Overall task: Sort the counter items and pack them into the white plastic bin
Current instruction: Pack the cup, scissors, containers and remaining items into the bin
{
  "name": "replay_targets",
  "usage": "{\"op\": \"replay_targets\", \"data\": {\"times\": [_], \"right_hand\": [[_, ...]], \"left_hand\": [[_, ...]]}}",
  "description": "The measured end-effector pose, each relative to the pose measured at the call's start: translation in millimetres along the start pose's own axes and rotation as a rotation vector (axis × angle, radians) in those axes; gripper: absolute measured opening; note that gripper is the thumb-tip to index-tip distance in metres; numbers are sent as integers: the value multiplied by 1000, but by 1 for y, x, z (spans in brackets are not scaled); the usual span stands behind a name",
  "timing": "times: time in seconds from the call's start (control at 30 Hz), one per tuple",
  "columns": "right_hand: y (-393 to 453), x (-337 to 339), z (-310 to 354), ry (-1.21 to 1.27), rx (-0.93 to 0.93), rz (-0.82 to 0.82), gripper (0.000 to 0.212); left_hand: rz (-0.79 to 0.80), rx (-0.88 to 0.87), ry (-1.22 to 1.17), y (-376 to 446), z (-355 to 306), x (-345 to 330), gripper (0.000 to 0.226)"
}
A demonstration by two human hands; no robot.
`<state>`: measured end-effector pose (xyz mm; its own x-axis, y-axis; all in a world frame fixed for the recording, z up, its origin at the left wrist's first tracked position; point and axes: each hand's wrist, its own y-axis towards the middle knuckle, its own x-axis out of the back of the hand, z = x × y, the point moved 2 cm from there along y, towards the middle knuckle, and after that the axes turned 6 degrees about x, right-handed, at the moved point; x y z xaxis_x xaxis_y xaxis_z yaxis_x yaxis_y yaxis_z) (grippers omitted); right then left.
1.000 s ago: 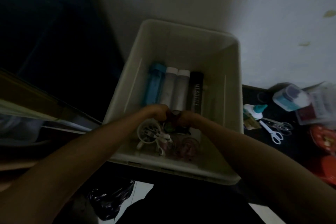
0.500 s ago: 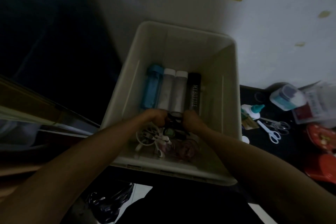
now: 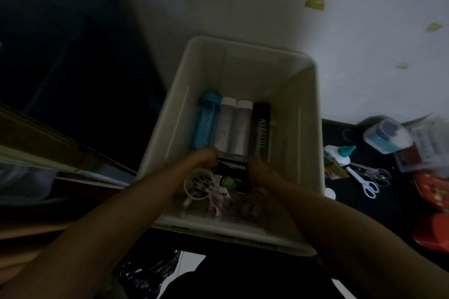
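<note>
Bin point(image 3: 245, 73): white, open-topped, standing at the worktop's point(image 3: 349, 204) left end, against the wall.
Bottles in bin: four lie side by side on the floor of it, caps away from the person — blue bottle point(image 3: 205, 124), two white-capped bottles point(image 3: 226, 128) point(image 3: 241, 128), black bottle point(image 3: 261, 128) lettered "MY BOTTLE".
Near end of bin: a white ring point(image 3: 198, 183) with cords, a green-faced thing point(image 3: 228, 181), pinkish coils point(image 3: 250, 204).
Worktop beside bin: glue bottle point(image 3: 339, 153), scissors point(image 3: 364, 182), clear tub point(image 3: 386, 136), red things at the right edge.
Left hand point(image 3: 204, 156): deep in the bin, fingers curled on one end of a flat dark item point(image 3: 232, 167).
Right hand point(image 3: 258, 170): grips the other end.
Change: the hands are spread wider apart than half a second ago, with the dark item stretched between them; the bottles lie as before.
Unclear: what the dark item is; fingertips hidden; the tub and red things are blurred and cut off.
</note>
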<state>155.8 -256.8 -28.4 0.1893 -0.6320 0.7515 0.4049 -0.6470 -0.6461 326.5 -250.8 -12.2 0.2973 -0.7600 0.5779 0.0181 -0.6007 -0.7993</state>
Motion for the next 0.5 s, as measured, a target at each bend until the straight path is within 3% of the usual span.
{"op": "replay_targets", "data": {"times": [0.5], "right_hand": [[3,3,2,-3,78,-130,30]], "left_hand": [[-5,28,-32,3,6,3,39]]}}
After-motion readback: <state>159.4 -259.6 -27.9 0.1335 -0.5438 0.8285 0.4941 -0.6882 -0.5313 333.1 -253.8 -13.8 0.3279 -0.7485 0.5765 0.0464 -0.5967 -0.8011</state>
